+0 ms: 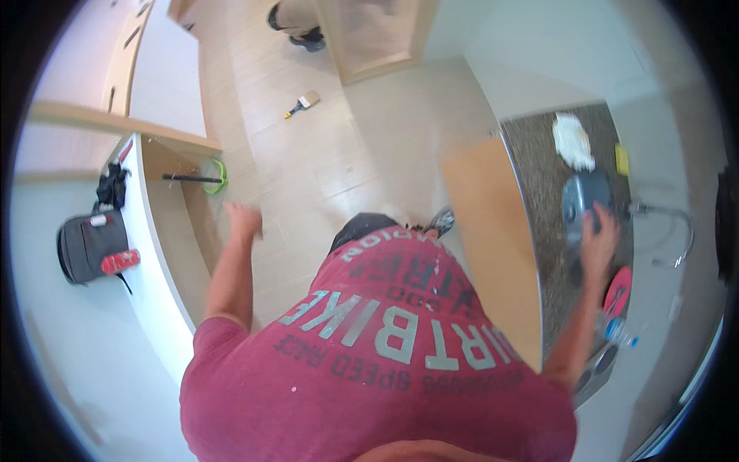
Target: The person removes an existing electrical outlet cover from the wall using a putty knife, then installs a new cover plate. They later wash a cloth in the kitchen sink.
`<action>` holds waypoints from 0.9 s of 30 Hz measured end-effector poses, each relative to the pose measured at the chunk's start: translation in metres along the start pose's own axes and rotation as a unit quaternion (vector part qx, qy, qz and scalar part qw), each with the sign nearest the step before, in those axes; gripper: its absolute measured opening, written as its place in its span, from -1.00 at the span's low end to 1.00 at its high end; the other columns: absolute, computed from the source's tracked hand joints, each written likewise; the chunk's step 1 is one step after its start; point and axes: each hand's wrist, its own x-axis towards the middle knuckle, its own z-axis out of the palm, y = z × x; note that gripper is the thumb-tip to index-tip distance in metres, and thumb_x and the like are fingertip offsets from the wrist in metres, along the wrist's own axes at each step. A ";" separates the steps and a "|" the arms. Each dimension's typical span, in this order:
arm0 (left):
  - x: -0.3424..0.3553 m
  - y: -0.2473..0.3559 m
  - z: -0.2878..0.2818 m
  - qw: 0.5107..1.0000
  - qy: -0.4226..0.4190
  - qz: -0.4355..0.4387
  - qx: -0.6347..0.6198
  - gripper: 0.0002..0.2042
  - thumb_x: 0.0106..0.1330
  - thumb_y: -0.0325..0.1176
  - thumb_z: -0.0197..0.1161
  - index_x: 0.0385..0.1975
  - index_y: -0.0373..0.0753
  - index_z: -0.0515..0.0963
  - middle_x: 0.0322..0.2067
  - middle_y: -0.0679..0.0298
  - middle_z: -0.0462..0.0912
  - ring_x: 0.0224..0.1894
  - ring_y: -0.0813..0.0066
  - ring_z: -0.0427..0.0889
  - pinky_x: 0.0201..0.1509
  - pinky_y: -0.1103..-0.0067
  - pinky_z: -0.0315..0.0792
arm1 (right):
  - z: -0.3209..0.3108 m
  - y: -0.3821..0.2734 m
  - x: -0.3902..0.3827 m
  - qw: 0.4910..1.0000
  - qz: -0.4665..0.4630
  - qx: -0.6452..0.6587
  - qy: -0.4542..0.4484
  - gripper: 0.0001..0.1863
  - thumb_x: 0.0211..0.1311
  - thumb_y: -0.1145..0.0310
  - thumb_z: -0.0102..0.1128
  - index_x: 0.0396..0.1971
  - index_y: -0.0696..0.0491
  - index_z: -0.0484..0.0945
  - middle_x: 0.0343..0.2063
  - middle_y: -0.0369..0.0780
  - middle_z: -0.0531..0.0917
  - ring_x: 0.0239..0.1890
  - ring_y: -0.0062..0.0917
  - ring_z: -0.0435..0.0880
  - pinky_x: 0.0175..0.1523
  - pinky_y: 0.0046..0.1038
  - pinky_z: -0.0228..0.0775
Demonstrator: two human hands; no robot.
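Observation:
My right hand (pixel 600 237) is over the near end of a dark grey-blue sink basin (pixel 583 189) set in a brown speckled counter (pixel 531 142). Its fingers are bent around a small bluish patch, which blur keeps me from naming. My left hand (pixel 245 220) hangs in the air on the left, beside a white-sided cabinet (pixel 165 254); motion smears its fingers, and no held object shows. Beyond the basin lies a crumpled white cloth or bag (pixel 572 142), with a yellow sponge-like block (pixel 622 159) next to it. A curved metal faucet (pixel 677 223) stands at the basin's right.
A pink round item (pixel 617 291) and a clear plastic bottle (pixel 618 331) lie near my right forearm. On the tiled floor rests a wide paintbrush (pixel 303 103). A grey backpack (pixel 86 246) is at the left; another person's leg (pixel 296 17) shows at the top.

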 end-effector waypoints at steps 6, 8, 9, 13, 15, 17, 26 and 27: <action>-0.152 0.015 0.273 0.862 -0.164 -0.180 -0.445 -0.17 0.32 0.37 0.13 0.34 -0.26 0.35 0.19 -0.15 0.53 0.14 -0.15 0.60 0.26 0.01 0.43 | 0.238 -0.192 -0.182 0.722 0.365 0.499 -0.311 -0.64 0.60 0.17 -0.08 0.10 0.10 0.52 -0.15 -0.29 0.66 -0.14 -0.60 0.61 0.00 -0.44 0.52; -0.104 0.031 0.248 0.831 -0.126 -0.174 -0.514 -0.20 0.33 0.35 0.13 0.29 -0.27 0.37 0.15 -0.15 0.54 0.12 -0.15 0.60 0.23 0.01 0.43 | 0.279 -0.243 -0.154 0.695 0.328 0.447 -0.457 -0.66 0.58 0.17 -0.05 0.06 0.08 0.55 -0.18 -0.30 0.67 -0.17 -0.58 0.63 -0.02 -0.42 0.54; -0.078 0.029 0.223 0.822 -0.113 -0.162 -0.534 -0.21 0.33 0.34 0.13 0.27 -0.27 0.38 0.13 -0.15 0.54 0.10 -0.16 0.61 0.22 0.01 0.44 | 0.284 -0.264 -0.137 0.687 0.315 0.415 -0.507 -0.67 0.57 0.18 -0.04 0.04 0.07 0.56 -0.19 -0.30 0.68 -0.19 -0.57 0.64 -0.03 -0.41 0.55; -0.047 0.026 0.151 0.773 -0.059 -0.172 -0.608 -0.28 0.33 0.31 0.13 0.18 -0.28 0.43 0.05 -0.15 0.56 0.05 -0.17 0.62 0.16 0.02 0.44 | 0.291 -0.306 -0.043 0.687 0.123 0.278 -0.660 -0.71 0.52 0.19 0.01 -0.04 0.04 0.62 -0.25 -0.30 0.70 -0.25 -0.53 0.67 -0.08 -0.38 0.58; -0.032 0.020 0.119 0.755 -0.033 -0.190 -0.627 -0.30 0.34 0.29 0.13 0.13 -0.28 0.45 0.01 -0.15 0.57 0.02 -0.17 0.62 0.13 0.02 0.45 | 0.301 -0.324 0.017 0.664 0.078 0.281 -0.689 -0.72 0.50 0.20 0.03 -0.08 0.02 0.65 -0.28 -0.31 0.71 -0.28 -0.52 0.69 -0.11 -0.36 0.60; -0.014 0.009 0.089 0.736 -0.007 -0.214 -0.642 -0.33 0.34 0.27 0.13 0.09 -0.29 0.47 -0.03 -0.15 0.57 -0.01 -0.18 0.62 0.11 0.02 0.45 | 0.327 -0.345 0.091 0.492 0.214 0.455 -0.710 -0.78 0.46 0.20 0.07 -0.23 -0.02 0.64 -0.40 -0.34 0.68 -0.38 -0.53 0.66 -0.21 -0.37 0.59; 0.036 -0.002 0.019 0.648 0.026 -0.375 -0.662 -0.44 0.35 0.19 0.13 -0.11 -0.31 0.58 -0.21 -0.15 0.61 -0.13 -0.21 0.64 -0.02 0.03 0.47 | 0.416 -0.517 0.248 0.426 0.308 0.434 -0.732 -0.60 0.39 -0.08 0.04 -0.47 -0.09 0.56 -0.60 -0.38 0.60 -0.53 -0.48 0.60 -0.36 -0.26 0.52; 0.041 0.000 0.015 0.646 0.028 -0.387 -0.657 -0.45 0.35 0.18 0.13 -0.14 -0.31 0.59 -0.23 -0.15 0.62 -0.14 -0.21 0.65 -0.03 0.03 0.47 | 0.419 -0.540 0.268 0.433 0.285 0.429 -0.739 -0.59 0.38 -0.11 0.02 -0.42 -0.08 0.55 -0.56 -0.36 0.60 -0.48 -0.46 0.60 -0.32 -0.25 0.51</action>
